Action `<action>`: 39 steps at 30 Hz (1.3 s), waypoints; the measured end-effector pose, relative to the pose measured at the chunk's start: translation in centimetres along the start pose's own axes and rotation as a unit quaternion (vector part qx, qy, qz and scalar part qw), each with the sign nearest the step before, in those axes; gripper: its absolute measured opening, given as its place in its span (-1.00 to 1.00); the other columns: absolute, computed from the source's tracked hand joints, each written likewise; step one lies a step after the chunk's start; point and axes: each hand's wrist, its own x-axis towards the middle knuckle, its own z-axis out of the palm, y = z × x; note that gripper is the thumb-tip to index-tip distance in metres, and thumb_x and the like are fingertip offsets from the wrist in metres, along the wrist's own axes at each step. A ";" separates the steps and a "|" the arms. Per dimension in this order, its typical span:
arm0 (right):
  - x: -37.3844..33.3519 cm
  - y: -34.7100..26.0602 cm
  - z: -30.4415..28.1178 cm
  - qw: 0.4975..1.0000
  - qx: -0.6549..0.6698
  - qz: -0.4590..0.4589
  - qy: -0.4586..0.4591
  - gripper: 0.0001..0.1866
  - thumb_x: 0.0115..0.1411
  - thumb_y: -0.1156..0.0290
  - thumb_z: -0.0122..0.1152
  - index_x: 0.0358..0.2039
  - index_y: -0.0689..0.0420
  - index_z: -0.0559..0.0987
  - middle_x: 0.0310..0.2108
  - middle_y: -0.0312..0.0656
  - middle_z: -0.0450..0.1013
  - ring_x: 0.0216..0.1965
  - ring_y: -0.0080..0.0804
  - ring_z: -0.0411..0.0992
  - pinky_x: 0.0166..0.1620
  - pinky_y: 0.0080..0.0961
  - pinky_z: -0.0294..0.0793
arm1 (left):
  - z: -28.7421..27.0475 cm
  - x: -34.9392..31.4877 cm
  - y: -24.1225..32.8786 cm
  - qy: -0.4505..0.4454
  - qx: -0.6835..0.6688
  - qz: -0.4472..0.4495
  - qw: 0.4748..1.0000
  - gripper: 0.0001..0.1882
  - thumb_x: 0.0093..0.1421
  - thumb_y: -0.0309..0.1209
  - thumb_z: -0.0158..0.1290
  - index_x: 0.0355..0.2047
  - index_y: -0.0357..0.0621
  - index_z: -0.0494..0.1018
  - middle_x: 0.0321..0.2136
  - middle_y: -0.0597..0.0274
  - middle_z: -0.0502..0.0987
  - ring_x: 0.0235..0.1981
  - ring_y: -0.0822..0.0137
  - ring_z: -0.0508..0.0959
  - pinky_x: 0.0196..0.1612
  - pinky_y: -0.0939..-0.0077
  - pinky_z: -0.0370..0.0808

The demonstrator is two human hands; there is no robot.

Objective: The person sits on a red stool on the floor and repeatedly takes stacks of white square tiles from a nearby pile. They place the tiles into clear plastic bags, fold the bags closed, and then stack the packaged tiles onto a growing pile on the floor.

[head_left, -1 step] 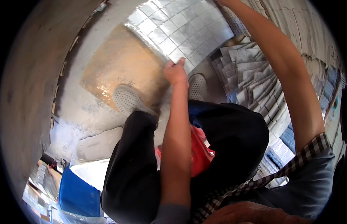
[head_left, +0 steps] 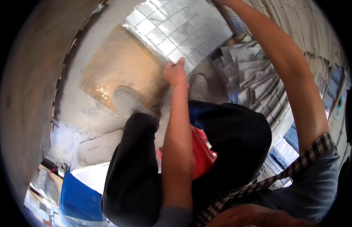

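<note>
A sheet of glossy pale grey square mosaic tiles is at the top of the view, tilted over the floor. My left hand pinches its near corner, thumb on the tiled face and the other fingers mostly hidden beneath. My right arm reaches far forward, and my right hand is beside the sheet's far right edge. The picture's upper rim cuts off its fingers, so its grip does not show. Below and left of the sheet, a worn tan board lies flat on the floor, partly under my left shoe.
Many similar tile sheets lie fanned in an overlapping stack at the right. A blue bin stands at the lower left. Something red sits between my legs. A brown wall or panel rises along the left.
The whole scene sits slightly farther left in the picture. My left hand keeps its pinch on the tile sheet's corner, and the right arm stays stretched forward.
</note>
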 end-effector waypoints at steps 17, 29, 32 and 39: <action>-10.3 13.2 2.0 0.995 -0.033 0.074 -0.053 -0.50 0.08 0.09 0.21 -0.18 0.30 0.63 -0.22 0.20 0.57 -0.17 0.07 0.55 -0.08 -0.15 0.51 | 0.3 -1.2 2.9 0.069 0.319 0.155 0.932 -0.64 0.02 -0.47 0.01 -0.25 -0.61 0.47 -0.26 -0.45 0.55 -0.20 -0.32 0.57 -0.02 -0.02 0.47; -11.1 12.6 2.2 0.991 -0.097 0.077 -0.060 -0.43 0.13 0.03 0.15 -0.07 0.29 0.59 -0.15 0.25 0.53 -0.05 0.17 0.49 0.03 -0.11 0.45 | 1.1 -1.1 3.4 0.072 0.299 0.096 0.947 -0.70 0.01 -0.58 -0.07 -0.28 -0.59 0.50 -0.30 -0.42 0.57 -0.22 -0.29 0.59 -0.09 0.03 0.52; -10.9 13.6 3.2 0.991 -0.116 0.052 -0.031 -0.44 0.16 0.05 0.14 -0.02 0.29 0.57 -0.14 0.23 0.54 -0.07 0.15 0.50 0.03 -0.13 0.47 | 1.1 -0.4 2.8 0.073 0.331 0.121 0.933 -0.70 0.00 -0.57 -0.06 -0.30 -0.58 0.50 -0.30 -0.43 0.57 -0.21 -0.29 0.59 -0.07 0.04 0.52; -10.4 11.5 0.1 0.979 -0.173 0.041 -0.099 -0.47 0.18 0.05 0.21 -0.03 0.26 0.58 -0.31 -0.15 0.59 -0.31 -0.36 0.54 -0.19 -0.43 0.49 | 1.1 -1.3 3.4 0.031 0.389 0.147 0.909 -0.55 0.03 -0.46 -0.04 -0.08 -0.54 0.41 -0.18 -0.41 0.54 -0.12 -0.28 0.56 0.03 0.02 0.48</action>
